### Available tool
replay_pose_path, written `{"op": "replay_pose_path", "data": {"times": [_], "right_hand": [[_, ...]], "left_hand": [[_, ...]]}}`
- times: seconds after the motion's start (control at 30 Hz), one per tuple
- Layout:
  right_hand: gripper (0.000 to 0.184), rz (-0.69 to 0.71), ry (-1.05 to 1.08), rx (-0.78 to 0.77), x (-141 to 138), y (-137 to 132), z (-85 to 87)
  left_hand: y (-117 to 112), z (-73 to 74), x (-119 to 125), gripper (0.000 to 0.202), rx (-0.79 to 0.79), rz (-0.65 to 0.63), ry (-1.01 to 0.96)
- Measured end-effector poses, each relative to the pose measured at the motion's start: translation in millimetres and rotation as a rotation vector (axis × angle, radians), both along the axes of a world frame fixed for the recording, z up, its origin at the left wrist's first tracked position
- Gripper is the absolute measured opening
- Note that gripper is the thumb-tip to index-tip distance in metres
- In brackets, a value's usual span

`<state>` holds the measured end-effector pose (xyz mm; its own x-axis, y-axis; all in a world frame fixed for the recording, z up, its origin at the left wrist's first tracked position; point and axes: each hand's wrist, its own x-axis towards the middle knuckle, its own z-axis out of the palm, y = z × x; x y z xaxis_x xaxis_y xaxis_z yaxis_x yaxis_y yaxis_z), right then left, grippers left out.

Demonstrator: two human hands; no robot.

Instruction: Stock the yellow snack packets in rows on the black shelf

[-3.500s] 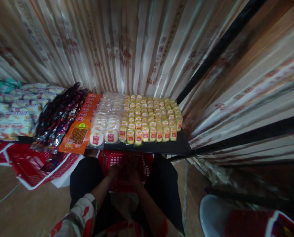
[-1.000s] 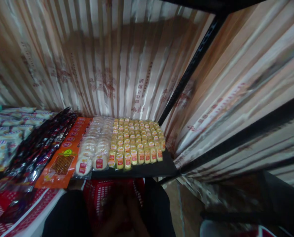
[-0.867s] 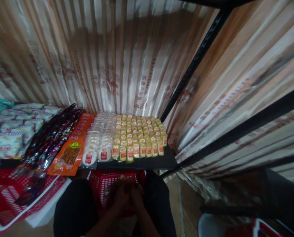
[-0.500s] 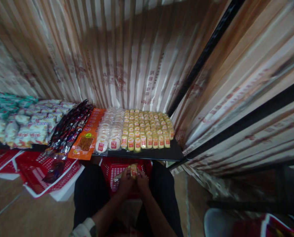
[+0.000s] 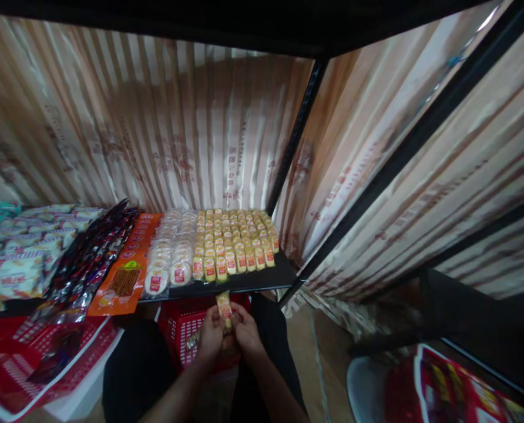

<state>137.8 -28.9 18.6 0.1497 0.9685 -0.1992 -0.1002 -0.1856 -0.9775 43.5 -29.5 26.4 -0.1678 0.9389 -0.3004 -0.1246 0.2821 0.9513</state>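
Between my two hands is a small yellow wrapped snack cake (image 5: 224, 306) with a red label, held upright just in front of the shelf edge. My left hand (image 5: 212, 332) pinches it from the left, and my right hand (image 5: 244, 332) closes on its right side. Both hands are over a red basket (image 5: 174, 320) between my knees. Something silvery, too small to name, lies in the basket by my left hand. On the black shelf (image 5: 284, 273) ahead stand rows of similar yellow snack cakes (image 5: 231, 261).
Left of the cakes lie round white packaged crackers (image 5: 157, 281), an orange snack bag (image 5: 123, 282), dark shiny packets (image 5: 86, 258) and white packets (image 5: 22, 273). Another red basket (image 5: 81, 370) sits at lower left. A black post (image 5: 299, 135) rises at the shelf's corner.
My view has swung to the right and tilted up, so the upper shelf shows. My hands have lifted the snack cake higher, close to the shelf edge.
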Motion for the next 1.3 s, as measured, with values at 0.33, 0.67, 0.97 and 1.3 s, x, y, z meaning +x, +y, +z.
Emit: {"op": "replay_pose_path", "data": {"times": [0.33, 0.67, 0.97, 1.3], "right_hand": [[0.04, -0.157, -0.766, 0.157, 43.9, 2.2, 37.4], [0.042, -0.292, -0.803, 0.258, 86.8, 24.4, 35.2], [0.045, -0.368, -0.982, 0.339, 128.3, 49.3, 19.7], [0.051, -0.435, -0.91, 0.257, 157.7, 89.3, 12.3]], "left_hand": [[18.7, 22.3, 38.6, 0.019, 0.15, -0.11, 0.132], [55.6, 37.9, 100.3, 0.009, 0.237, -0.193, 0.16], [78.1, 49.5, 142.1, 0.011, 0.207, -0.29, 0.272], [108.5, 45.0, 170.1, 0.026, 0.227, -0.378, 0.212]]}}
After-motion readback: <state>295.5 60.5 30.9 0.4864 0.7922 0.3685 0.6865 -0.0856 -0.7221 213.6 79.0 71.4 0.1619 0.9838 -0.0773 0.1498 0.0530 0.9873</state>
